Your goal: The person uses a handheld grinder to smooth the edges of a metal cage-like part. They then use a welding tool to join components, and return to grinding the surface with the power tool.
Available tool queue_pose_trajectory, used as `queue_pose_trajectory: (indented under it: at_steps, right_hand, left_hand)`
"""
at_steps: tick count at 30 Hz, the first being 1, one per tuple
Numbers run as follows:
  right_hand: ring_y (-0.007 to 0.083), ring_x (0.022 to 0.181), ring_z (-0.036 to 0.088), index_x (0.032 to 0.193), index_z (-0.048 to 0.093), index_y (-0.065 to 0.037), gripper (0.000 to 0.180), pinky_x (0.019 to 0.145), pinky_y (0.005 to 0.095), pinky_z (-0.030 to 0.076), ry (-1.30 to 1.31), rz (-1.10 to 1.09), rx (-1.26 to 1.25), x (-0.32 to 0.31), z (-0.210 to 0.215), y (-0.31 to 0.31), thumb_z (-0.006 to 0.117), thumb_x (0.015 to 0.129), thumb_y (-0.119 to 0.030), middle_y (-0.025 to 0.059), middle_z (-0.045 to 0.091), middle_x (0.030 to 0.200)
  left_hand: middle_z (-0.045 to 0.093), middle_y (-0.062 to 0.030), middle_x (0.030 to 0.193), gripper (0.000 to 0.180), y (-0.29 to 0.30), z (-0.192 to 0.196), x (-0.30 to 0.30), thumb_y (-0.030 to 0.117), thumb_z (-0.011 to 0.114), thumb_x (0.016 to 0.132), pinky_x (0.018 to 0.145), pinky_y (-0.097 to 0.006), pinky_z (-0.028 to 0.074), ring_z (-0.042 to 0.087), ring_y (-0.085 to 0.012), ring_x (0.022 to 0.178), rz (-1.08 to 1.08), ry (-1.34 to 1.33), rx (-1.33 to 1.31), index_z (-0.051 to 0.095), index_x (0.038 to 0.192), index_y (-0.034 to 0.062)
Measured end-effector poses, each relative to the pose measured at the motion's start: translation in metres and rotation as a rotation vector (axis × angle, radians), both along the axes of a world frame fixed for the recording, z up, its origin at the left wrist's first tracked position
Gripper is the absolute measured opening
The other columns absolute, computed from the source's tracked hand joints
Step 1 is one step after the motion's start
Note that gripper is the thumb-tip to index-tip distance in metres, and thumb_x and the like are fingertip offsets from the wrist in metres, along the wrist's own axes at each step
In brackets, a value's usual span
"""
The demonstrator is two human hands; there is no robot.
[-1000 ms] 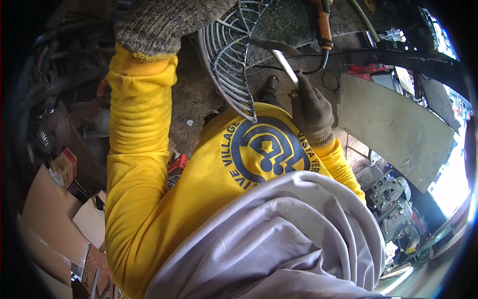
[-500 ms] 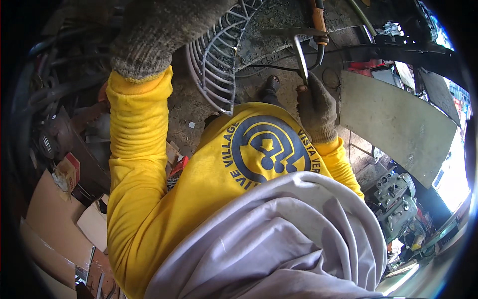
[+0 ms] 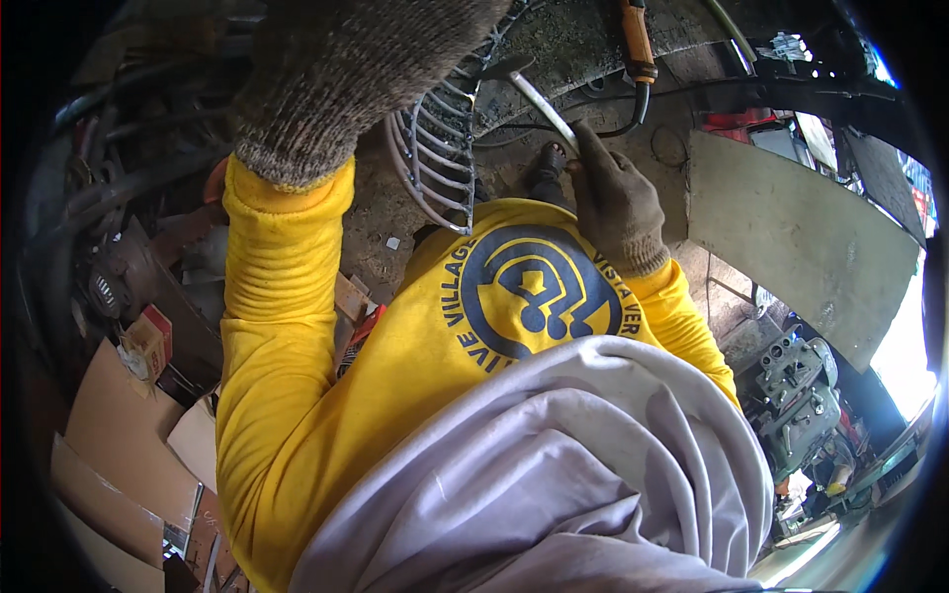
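My right hand, in a brown knit glove, is closed around the handle of a chipping hammer. The hammer's metal shaft slants up and left to a dark narrow head beside a curved metal grille. Evenly spaced bars fill the grille between its bent outer rod and straight edge. My left hand, also gloved, is raised close to the camera at the upper left and covers part of the grille. Its fingers run out at the top edge, so their grip is hidden.
A tool with an orange handle and black cable lies on the dark worktable. A pale sheet panel stands at right, above a grey-green machine. Cardboard lies at lower left. My foot is below the table.
My right hand has turned the hammer, and its head has swung left toward the grille. My left hand has shifted slightly right and covers more of the grille.
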State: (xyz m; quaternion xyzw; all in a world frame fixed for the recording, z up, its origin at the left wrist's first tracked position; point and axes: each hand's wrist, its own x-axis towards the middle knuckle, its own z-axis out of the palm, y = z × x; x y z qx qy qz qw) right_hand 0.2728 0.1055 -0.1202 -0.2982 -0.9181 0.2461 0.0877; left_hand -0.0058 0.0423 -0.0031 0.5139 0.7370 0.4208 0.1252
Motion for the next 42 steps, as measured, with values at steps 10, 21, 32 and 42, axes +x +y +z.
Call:
queue_pose_trajectory:
  at_steps: [10, 21, 32, 42]
  right_hand:
    - [0.0340, 0.075, 0.074, 0.140, 0.063, -0.014, 0.053, 0.064, 0.0429, 0.059, 0.045, -0.001, 0.087, 0.005, -0.001, 0.006, 0.075, 0.089, -0.019, 0.0144, 0.074, 0.097]
    - [0.0335, 0.076, 0.074, 0.140, 0.063, -0.013, 0.053, 0.065, 0.0423, 0.059, 0.107, 0.008, 0.073, 0.009, -0.012, 0.010, 0.075, 0.089, -0.019, 0.0149, 0.074, 0.095]
    - [0.0262, 0.087, 0.076, 0.134, 0.066, -0.002, 0.038, 0.077, 0.0357, 0.058, 0.243, -0.381, -0.299, 0.022, -0.026, 0.025, 0.068, 0.097, -0.012, 0.0174, 0.076, 0.098]
    - [0.0057, 0.062, 0.056, 0.131, 0.069, -0.003, 0.032, 0.057, 0.0243, 0.047, 0.439, -0.648, -0.715, 0.041, -0.015, 0.018, 0.061, 0.102, -0.014, -0.0010, 0.064, 0.076]
  left_hand:
    - [0.047, -0.0024, 0.061, 0.023, 0.018, -0.011, -0.002, 0.023, 0.062, 0.084, 0.050, -0.036, 0.033, 0.043, -0.0137, 0.055, -0.084, 0.225, 0.028, 0.055, 0.073, 0.0049]
    - [0.047, -0.0016, 0.062, 0.024, 0.020, -0.010, -0.004, 0.025, 0.063, 0.085, 0.050, -0.035, 0.033, 0.043, -0.0134, 0.056, -0.105, 0.287, 0.023, 0.055, 0.074, 0.0046]
    - [0.054, -0.0009, 0.072, 0.024, 0.007, -0.019, -0.009, 0.024, 0.065, 0.084, 0.052, -0.033, 0.038, 0.046, -0.0120, 0.060, -0.056, -0.216, 0.064, 0.061, 0.091, 0.0012]
    - [0.072, -0.0132, 0.124, 0.040, -0.039, -0.046, -0.028, 0.009, 0.071, 0.094, 0.098, -0.030, 0.053, 0.069, -0.0195, 0.113, 0.307, -0.259, -0.228, 0.066, 0.132, -0.0003]
